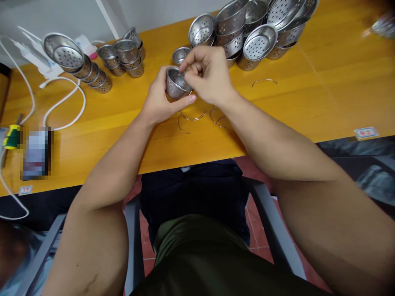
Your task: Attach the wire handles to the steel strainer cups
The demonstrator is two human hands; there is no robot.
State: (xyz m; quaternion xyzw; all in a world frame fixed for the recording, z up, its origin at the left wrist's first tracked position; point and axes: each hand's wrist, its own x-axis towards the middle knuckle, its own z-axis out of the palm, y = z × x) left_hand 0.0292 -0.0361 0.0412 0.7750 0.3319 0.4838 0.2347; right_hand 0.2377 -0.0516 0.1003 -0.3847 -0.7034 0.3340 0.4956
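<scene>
My left hand [160, 100] is wrapped round a small perforated steel strainer cup [175, 83], held just above the wooden table [324, 94]. My right hand [208, 74] is curled over the cup's rim, fingertips pinched at its edge on something too small to make out. Several thin wire handle loops [193, 117] lie on the table right under both hands. One more wire loop [264, 81] lies to the right.
A heap of larger perforated steel baskets [256, 28] stands at the back right. Stacks of small cups [126, 55] and a row of nested ones [77, 61] stand at the back left. A white cable [66, 98], a blurred phone [36, 153] and a yellow-green tool [11, 137] lie left.
</scene>
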